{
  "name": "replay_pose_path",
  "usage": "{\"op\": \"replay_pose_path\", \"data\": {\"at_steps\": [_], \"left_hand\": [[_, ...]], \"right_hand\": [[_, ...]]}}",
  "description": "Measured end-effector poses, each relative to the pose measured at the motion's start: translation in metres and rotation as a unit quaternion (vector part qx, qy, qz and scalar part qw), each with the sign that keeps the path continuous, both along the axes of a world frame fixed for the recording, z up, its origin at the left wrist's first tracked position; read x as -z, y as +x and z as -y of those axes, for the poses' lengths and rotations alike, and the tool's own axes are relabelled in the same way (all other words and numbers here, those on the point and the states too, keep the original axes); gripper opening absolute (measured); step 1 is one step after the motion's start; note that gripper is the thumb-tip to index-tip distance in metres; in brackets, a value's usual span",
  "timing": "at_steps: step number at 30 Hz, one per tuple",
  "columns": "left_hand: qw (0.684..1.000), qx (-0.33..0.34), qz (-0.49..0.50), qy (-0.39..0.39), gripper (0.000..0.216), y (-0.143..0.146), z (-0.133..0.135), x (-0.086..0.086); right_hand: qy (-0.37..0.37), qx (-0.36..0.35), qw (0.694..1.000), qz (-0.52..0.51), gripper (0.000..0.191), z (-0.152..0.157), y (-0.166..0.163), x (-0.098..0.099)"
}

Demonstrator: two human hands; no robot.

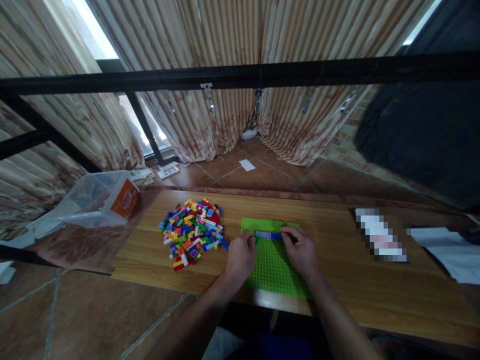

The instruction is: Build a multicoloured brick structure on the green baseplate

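Observation:
A row of blue and lavender toy bricks (pixel 268 235) runs across the upper part of a green studded baseplate (pixel 277 270). At the row's left end, my left hand (pixel 242 255) has its fingers pinched together. My right hand (pixel 300 247) is closed at the blue right end of the row, thumb and fingers curled around it. The fingers hide both ends of the row, and whether it is pressed onto the studs I cannot tell. Left of the baseplate lies a pile of loose toy bricks (pixel 193 230) in many colours.
The wooden table (pixel 341 285) carries everything. A blurred-out flat object (pixel 380 235) and white paper (pixel 444 252) lie to the right. Beyond the table's left end is a clear plastic box (pixel 97 200) with an orange label. A dark rail (pixel 232 77) crosses before the curtains.

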State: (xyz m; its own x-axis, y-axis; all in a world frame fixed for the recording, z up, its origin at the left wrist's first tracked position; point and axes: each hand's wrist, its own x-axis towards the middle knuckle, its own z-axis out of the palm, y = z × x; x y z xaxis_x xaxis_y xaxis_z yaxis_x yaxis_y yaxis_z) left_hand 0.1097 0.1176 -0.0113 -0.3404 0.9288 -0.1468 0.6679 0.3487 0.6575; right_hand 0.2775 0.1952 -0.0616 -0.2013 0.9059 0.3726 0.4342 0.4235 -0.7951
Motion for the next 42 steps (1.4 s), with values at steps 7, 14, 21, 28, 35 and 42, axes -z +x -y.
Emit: {"op": "replay_pose_path", "data": {"at_steps": [7, 14, 21, 28, 35, 42], "left_hand": [[0.997, 0.035, -0.069, -0.018, 0.03, -0.001, 0.005, 0.002], [0.995, 0.058, -0.072, -0.024, 0.03, -0.004, 0.006, 0.0], [0.979, 0.069, -0.174, -0.079, 0.031, 0.002, 0.009, -0.005], [0.975, 0.077, -0.19, -0.089, 0.03, 0.009, 0.005, -0.006], [0.971, 0.08, -0.202, -0.098, 0.033, 0.012, 0.002, -0.008], [0.978, 0.074, -0.178, -0.082, 0.035, 0.008, 0.003, -0.005]], "right_hand": [[0.001, -0.003, 1.0, 0.004, 0.02, 0.0, 0.001, 0.001], [0.001, 0.002, 1.0, 0.008, 0.019, 0.0, 0.001, 0.0], [0.003, 0.001, 1.0, 0.009, 0.02, 0.0, 0.0, -0.001], [0.002, 0.001, 1.0, -0.005, 0.018, 0.0, 0.0, -0.001], [0.005, 0.0, 1.0, -0.006, 0.018, -0.001, 0.001, 0.001], [0.004, 0.003, 1.0, 0.0, 0.018, 0.0, 0.001, 0.0]]}}
